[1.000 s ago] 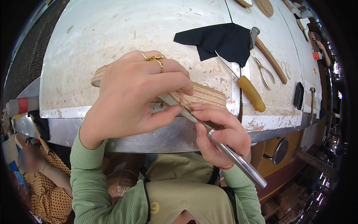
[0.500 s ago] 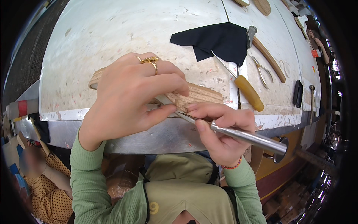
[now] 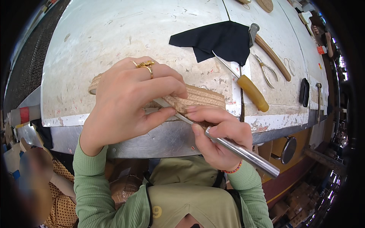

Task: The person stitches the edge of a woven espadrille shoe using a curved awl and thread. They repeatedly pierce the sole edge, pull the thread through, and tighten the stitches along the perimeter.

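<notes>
A tan piece with a braided, rope-like surface (image 3: 207, 97) lies across the near edge of the table, shaped somewhat like a shoe sole. My left hand (image 3: 131, 95), wearing gold rings, is closed over its middle, pinching its near edge between thumb and fingers. In my right hand (image 3: 222, 133) is a tool with a round metal handle (image 3: 249, 156) and a narrow, flat metal blade (image 3: 184, 118). The blade runs along the near edge of the braided piece, beside my left thumb. My right fingertips touch the braid. The blade's far end is partly hidden under my left hand.
Beyond my right hand lie a yellow-handled pointed tool (image 3: 253, 93), a black cloth (image 3: 216, 40), a wooden-handled hammer (image 3: 275, 57) and pliers (image 3: 266, 70). A black oblong object (image 3: 304, 93) sits farther right. Another person (image 3: 61, 186) is at the lower left.
My right hand has shifted slightly left with the metal-handled tool, whose handle end has swung left and toward me. My left hand keeps its hold on the braided piece.
</notes>
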The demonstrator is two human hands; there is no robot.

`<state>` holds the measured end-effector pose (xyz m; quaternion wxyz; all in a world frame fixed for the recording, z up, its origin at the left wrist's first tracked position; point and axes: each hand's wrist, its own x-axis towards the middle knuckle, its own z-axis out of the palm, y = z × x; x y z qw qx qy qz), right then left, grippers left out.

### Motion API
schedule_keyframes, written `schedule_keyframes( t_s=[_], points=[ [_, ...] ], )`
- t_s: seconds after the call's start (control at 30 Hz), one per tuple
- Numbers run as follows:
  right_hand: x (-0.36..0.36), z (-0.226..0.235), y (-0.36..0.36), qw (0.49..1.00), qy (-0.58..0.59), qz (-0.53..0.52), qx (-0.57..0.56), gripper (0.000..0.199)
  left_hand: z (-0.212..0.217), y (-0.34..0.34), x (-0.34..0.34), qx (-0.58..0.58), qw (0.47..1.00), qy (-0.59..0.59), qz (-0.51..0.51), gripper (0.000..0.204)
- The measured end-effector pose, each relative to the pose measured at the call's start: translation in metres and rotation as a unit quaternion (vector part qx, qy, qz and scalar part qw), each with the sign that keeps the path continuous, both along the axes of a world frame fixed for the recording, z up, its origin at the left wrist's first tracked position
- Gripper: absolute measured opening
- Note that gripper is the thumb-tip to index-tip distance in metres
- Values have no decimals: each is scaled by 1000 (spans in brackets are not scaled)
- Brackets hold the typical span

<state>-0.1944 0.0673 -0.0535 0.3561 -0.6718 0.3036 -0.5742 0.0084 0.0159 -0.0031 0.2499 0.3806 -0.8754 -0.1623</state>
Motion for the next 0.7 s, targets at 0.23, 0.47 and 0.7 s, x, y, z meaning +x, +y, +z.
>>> schedule_keyframes(
  t_s=[0.23,0.47,0.7],
  points=[
    [-11,5,-1,996,63,67,20,35,2,-1,0,8,1000,-3,1,26],
    [-14,5,-7,989,113,77,-64,33,1,-2,-1,15,1000,8,-15,28],
    [-17,2,-2,996,18,78,41,37,2,-3,-1,27,1000,11,-12,28]
  ],
)
